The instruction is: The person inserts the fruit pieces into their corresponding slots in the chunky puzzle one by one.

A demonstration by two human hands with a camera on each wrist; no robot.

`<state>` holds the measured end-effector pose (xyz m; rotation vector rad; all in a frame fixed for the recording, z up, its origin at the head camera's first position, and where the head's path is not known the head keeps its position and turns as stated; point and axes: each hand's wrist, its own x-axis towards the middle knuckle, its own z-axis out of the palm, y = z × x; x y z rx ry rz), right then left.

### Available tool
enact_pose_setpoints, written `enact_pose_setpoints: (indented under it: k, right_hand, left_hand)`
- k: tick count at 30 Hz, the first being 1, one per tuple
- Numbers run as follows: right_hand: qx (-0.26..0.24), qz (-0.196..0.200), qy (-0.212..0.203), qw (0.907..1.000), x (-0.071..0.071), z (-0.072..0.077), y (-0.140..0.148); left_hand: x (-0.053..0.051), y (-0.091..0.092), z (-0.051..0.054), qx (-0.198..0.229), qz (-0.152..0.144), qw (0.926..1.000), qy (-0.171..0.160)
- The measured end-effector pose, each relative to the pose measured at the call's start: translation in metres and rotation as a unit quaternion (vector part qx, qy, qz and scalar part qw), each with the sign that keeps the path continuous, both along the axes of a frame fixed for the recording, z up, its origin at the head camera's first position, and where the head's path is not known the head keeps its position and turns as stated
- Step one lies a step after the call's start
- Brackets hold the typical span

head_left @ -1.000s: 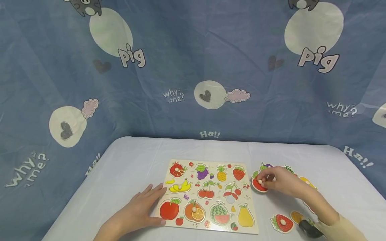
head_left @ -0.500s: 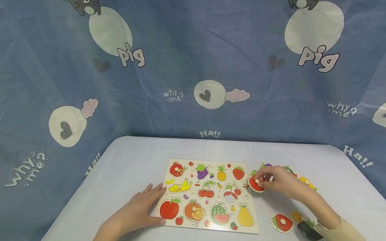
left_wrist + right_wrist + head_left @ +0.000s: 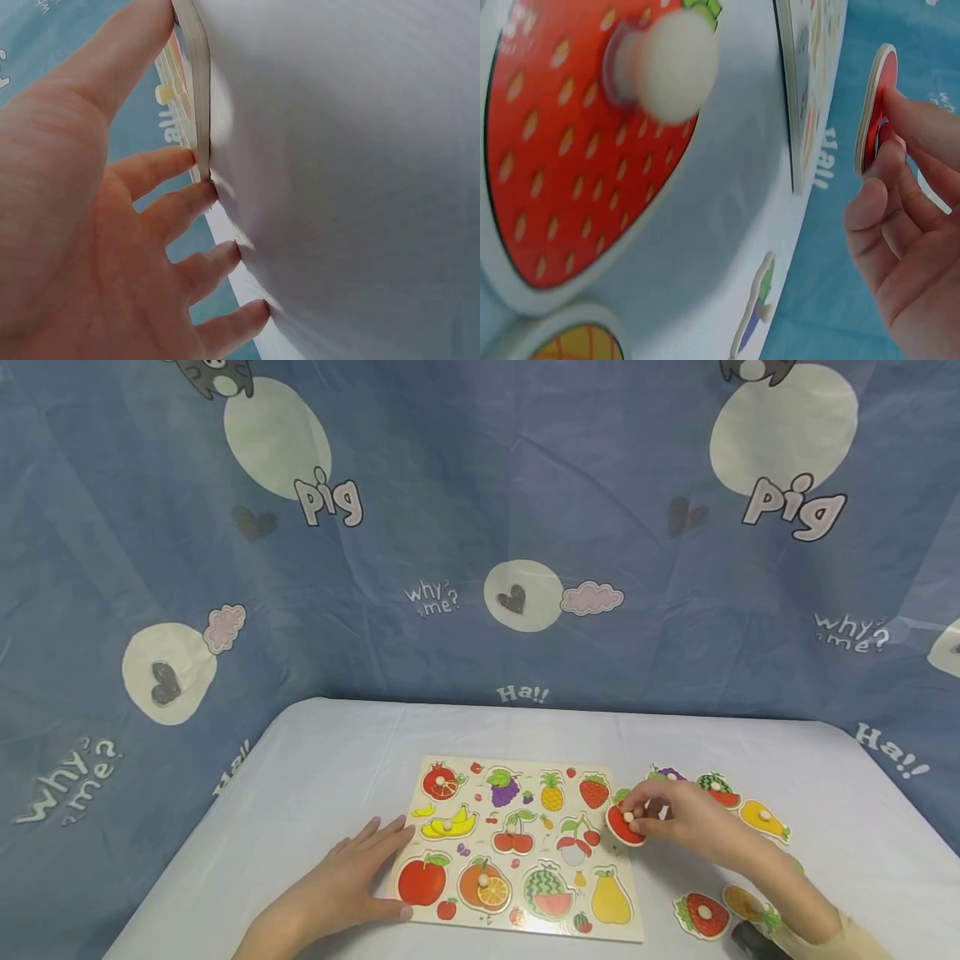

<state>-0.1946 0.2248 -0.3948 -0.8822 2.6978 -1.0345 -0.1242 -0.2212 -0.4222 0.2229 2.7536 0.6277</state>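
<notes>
A fruit puzzle board (image 3: 528,860) lies flat on the white table. My left hand (image 3: 337,881) has its fingers spread along the board's left edge; in the left wrist view, the thumb and some fingertips (image 3: 184,157) touch that edge. My right hand (image 3: 686,814) pinches the small knob of a red apple puzzle piece (image 3: 622,827). This piece is over the board's right edge, beside the strawberry and cherry pictures. In the right wrist view, the apple piece (image 3: 877,112) is lifted off the table and seen edge-on, its knob hidden by the fingers.
Loose knobbed pieces lie right of the board: grapes (image 3: 667,774), watermelon (image 3: 718,789), pear (image 3: 765,820), strawberry (image 3: 702,916) and pineapple (image 3: 742,902). A black object (image 3: 757,941) sits by the right forearm. Pomegranate, banana, cherry and orange knobs stand on the board. A blue printed cloth hangs behind.
My right hand has carried the apple piece leftward from the table beside the board to over its right edge. My left hand has stayed in place.
</notes>
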Motion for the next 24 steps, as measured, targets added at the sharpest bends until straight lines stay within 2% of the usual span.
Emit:
enact_pose_setpoints:
  k: [8, 24]
  right_hand:
    - [-0.006, 0.009, -0.002, 0.9999, 0.007, 0.001, -0.011]
    - [-0.013, 0.052, -0.013, 0.9985, 0.017, 0.004, -0.037]
  left_hand:
    - [0.0, 0.0, 0.0, 0.0, -0.002, 1.0, 0.004]
    - [0.0, 0.001, 0.0, 0.008, -0.007, 0.9999, 0.008]
